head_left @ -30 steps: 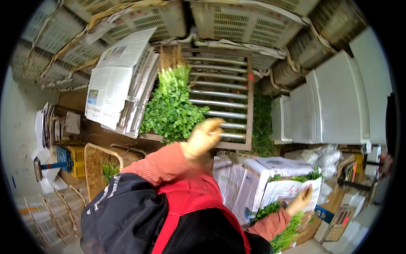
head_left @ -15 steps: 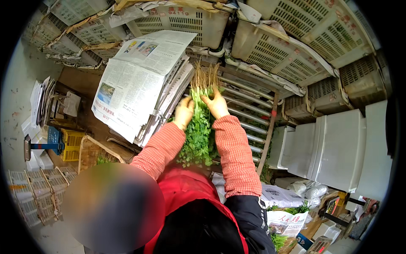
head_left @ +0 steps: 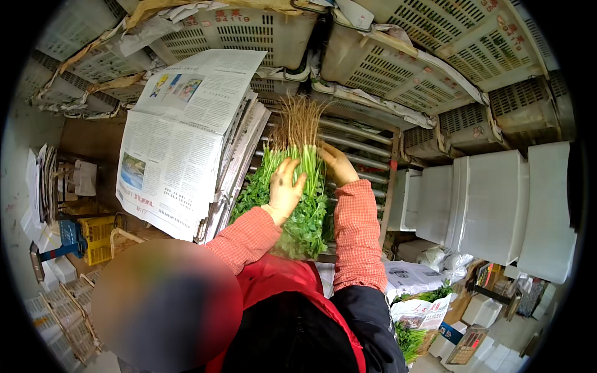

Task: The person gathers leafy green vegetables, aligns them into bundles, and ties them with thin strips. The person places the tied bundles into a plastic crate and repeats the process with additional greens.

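Note:
A thick bunch of coriander (head_left: 305, 217) lies on a slatted metal rack (head_left: 367, 148), pale roots pointing away from me and green leaves toward my body. My left hand (head_left: 286, 191) rests on top of the stems, its fingers apart and stretched toward the roots. At the bunch's right edge, my right hand (head_left: 339, 165) curls against the stems just below the roots; part of its fingers is hidden. More coriander stems and leaves spread out left of my left hand, beside a tall stack of newspapers (head_left: 180, 124).
Slotted plastic crates (head_left: 398, 68) line the far side. White foam boxes (head_left: 494, 205) stand at the right. A paper-wrapped bundle of greens (head_left: 423, 314) sits at lower right. At left are a yellow crate (head_left: 99, 239) and a blue scale (head_left: 69, 236). A blurred patch hides the lower left.
My left hand has opened and moved from the bunch's left edge onto its top. The coriander now spreads wider to the left. My right hand has shifted slightly right and nearer to me.

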The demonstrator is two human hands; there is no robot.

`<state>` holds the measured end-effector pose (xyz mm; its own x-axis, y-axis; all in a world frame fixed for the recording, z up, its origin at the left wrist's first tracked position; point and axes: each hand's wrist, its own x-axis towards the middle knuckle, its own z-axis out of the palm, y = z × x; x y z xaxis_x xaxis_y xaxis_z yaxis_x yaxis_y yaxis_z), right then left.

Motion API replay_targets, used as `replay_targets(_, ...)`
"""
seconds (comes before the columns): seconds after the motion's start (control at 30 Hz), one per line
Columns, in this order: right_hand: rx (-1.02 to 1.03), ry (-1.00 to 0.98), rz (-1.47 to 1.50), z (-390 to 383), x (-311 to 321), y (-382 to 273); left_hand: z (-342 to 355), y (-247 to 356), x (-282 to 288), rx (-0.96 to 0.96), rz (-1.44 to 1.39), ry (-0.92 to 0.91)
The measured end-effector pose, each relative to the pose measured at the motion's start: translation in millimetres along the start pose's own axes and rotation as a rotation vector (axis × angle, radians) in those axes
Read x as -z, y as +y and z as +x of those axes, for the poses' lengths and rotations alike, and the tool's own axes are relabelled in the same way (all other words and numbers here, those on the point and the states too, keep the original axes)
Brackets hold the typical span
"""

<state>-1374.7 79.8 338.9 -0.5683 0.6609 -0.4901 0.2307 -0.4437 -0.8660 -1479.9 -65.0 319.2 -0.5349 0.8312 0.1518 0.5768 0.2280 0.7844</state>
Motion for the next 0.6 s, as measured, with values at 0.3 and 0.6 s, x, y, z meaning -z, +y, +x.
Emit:
replay_targets(0.3,0.065,0.196,0.008,-9.6,0.2,33.1,12.7,19.0,-0.7,-0.129,0.100,0.092)
replay_targets(0.6,0.068,0.018,0.451,-9.6,5.9,45.9,20.8,30.5,-1.4,-0.531,0.258,-0.209)
